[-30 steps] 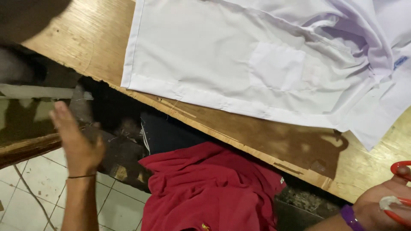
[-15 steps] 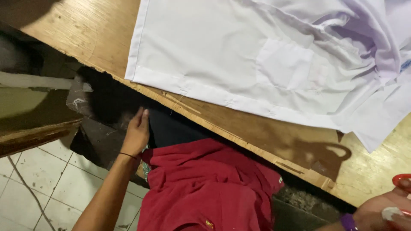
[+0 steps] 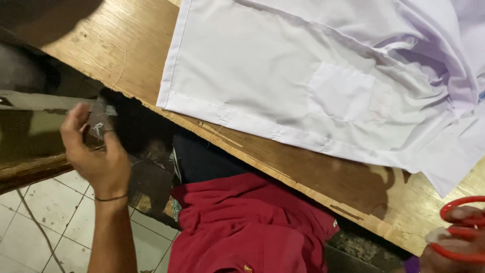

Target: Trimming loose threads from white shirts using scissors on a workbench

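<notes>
I see no box, bin or tray here, so nothing sits inside anything. My left hand (image 3: 98, 156) is at about 9 o'clock, off the desk (image 3: 126, 55) edge and over the tiled floor (image 3: 40, 222), and its fingers (image 3: 76, 119) are pinched together on a small scrap of cloth (image 3: 100, 119) with loose thread on it. The scrap sticks up past the fingertips, its long side running roughly toward 12 o'clock. My right hand (image 3: 454, 242) is at the 4 o'clock corner, partly cut off, with fingers threaded through the red loops of a pair of scissors (image 3: 462, 230); they are closed around the handles, and I cannot see the blades. A white shirt (image 3: 303, 76) lies flat on the desk from 12 to 3 o'clock, its hem running toward 4 o'clock. A red garment (image 3: 247, 227) is below the desk edge at 6 o'clock.
</notes>
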